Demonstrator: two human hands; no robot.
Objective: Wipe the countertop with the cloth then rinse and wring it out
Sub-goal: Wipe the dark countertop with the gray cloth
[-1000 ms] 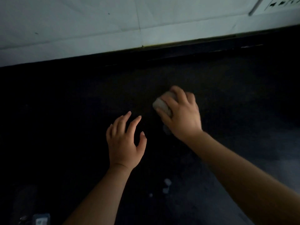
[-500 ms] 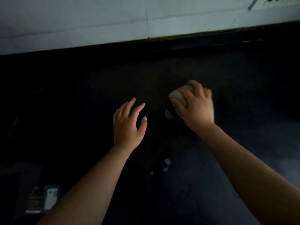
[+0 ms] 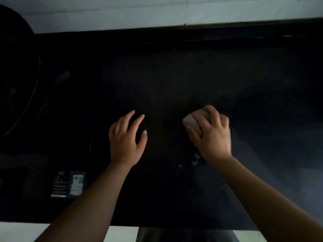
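A dark countertop (image 3: 174, 75) fills the view in dim light. My right hand (image 3: 212, 137) is pressed down on a bunched pale grey cloth (image 3: 193, 120), fingers curled over it, right of centre. Only the cloth's left end shows past my fingers. My left hand (image 3: 126, 138) rests flat on the counter to the left of the cloth, fingers spread, holding nothing. A few small pale specks (image 3: 194, 158) lie on the counter just below my right hand.
A large dark round pan (image 3: 15, 75) sits at the far left. A small printed packet (image 3: 69, 184) lies near the front left. A pale tiled wall (image 3: 157, 13) runs along the back. The counter's front edge (image 3: 174, 227) is at the bottom.
My right hand has slid the cloth to the right across the counter. The view has shifted back and left, so the pan and the front edge have come into sight.
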